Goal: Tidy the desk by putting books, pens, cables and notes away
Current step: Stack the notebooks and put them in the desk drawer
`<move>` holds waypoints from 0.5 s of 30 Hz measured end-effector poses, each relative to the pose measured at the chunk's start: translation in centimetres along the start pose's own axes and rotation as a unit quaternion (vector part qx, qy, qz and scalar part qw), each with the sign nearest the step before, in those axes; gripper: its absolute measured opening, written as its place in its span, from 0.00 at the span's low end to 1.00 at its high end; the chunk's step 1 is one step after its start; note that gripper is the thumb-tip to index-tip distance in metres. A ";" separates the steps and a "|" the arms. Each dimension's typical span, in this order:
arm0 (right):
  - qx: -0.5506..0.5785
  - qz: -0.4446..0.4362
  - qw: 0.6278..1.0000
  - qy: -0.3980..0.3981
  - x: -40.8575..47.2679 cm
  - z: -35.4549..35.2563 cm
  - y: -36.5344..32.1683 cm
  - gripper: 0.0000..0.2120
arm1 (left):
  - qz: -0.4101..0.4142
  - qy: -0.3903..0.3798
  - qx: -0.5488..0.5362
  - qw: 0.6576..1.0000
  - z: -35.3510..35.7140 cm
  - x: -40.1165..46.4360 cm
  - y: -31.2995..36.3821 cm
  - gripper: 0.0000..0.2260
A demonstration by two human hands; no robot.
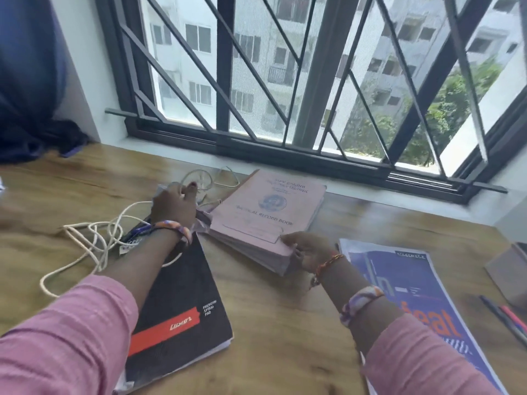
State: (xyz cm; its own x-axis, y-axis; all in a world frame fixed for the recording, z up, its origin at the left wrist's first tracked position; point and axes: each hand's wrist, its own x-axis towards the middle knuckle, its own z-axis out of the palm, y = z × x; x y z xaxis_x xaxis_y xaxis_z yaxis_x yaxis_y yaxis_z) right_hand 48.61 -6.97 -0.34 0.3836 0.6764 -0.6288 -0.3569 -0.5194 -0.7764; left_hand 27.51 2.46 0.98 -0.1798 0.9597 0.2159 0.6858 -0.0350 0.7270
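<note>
right hand pinches the pink record book at its near corner; left hand grips crumpled paper beside its edge.

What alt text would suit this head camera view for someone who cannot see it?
A person's right hand grips a pink record book on a wooden desk by a window, while the left hand reaches among white cables beside a black notebook.

Home study, wooden desk, barred window, notebooks
</note>
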 end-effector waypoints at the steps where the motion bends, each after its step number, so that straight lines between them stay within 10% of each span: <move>1: 0.008 0.003 1.000 -0.013 -0.2 -0.3 -0.2 0.14 | -0.012 0.007 -0.015 1.000 -0.2 0.0 -0.1 0.18; 6: 0.051 0.001 0.995 -0.087 -1.3 -2.0 -2.5 0.13 | 0.007 -0.003 -0.079 0.997 -0.1 -0.3 0.7 0.15; 11: 0.081 -0.143 0.983 -0.078 -5.2 -4.8 -7.6 0.08 | 0.060 -0.104 -0.053 0.991 1.1 -1.2 1.8 0.12; 15: 0.083 -0.258 0.961 -0.058 -10.2 -8.1 -10.4 0.08 | 0.091 -0.039 -0.011 0.995 2.6 -2.9 3.8 0.12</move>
State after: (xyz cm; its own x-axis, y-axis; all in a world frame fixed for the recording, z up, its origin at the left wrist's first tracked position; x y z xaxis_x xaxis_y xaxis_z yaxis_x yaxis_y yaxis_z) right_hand 55.30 -12.66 13.80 0.4519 0.8801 -0.1458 -0.2790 -0.0158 -0.9602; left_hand 32.49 0.29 1.39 0.0012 0.9558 0.2940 0.6861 -0.2147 0.6951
